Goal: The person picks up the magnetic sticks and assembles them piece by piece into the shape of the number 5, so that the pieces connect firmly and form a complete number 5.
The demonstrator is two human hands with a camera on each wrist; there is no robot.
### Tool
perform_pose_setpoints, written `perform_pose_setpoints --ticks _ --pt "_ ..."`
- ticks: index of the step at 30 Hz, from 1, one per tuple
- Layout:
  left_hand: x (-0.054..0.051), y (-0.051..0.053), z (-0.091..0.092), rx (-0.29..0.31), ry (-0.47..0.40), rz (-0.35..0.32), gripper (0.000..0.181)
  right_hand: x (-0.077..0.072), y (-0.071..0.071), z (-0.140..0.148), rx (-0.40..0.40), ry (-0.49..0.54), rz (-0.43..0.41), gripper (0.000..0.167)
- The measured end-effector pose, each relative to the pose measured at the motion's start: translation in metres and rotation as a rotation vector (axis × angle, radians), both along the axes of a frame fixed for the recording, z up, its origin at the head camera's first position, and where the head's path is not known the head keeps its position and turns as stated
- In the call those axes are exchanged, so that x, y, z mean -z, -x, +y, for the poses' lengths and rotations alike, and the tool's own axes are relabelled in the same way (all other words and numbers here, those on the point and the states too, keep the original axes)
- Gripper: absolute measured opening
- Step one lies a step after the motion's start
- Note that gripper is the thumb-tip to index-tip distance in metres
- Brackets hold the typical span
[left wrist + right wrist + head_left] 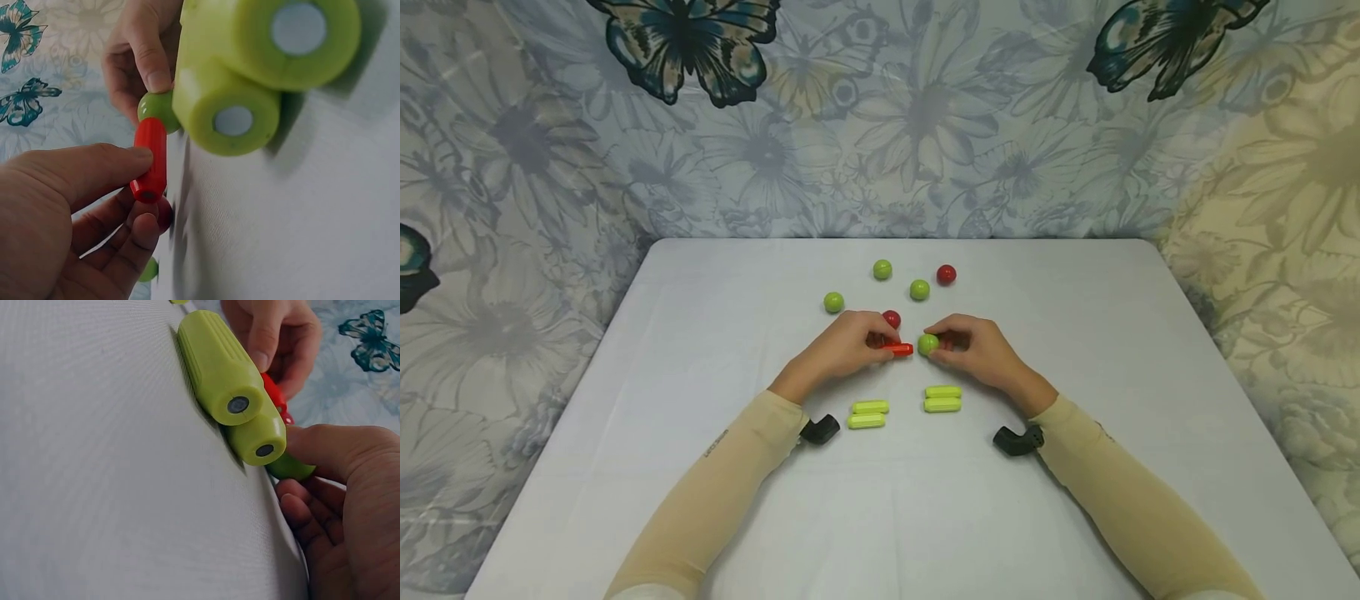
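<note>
I'm watching from afar, and here's a tabletop recording corner; home or studio, I can't tell. There's 1 white-topped table (865,517), a flowered backdrop (917,196) showing on 3 sides, dark printed butterflies (687,50), and 2 black wrist-worn pieces (822,430).

A white table (880,533) is standing before a floral backdrop (925,117). Dark butterflies (685,42) are dotting it, and a yellowish tint is warming its right side.
</note>
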State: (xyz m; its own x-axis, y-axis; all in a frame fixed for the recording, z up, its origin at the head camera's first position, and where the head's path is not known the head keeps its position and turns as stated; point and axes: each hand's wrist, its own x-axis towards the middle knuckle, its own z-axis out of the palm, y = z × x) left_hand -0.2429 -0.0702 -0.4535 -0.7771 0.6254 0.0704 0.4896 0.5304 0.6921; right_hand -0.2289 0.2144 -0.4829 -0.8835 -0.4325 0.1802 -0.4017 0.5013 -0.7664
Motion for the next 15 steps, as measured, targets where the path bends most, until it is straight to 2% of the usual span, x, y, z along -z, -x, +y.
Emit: perform_pose_setpoints --ticks 6,15 --pt "-0.0001 0.0031 0.0011 -0.023 0.014 -0.007 0.017 -0.0004 -0.0005 -0.0013 0.002 -0.004 -0.003 0.034" --pt "0.0012 0.0040 0.0030 -0.011 0.011 0.008 0.016 0.0006 -0.0006 -0.0031 0.000 -0.007 0.000 0.033"
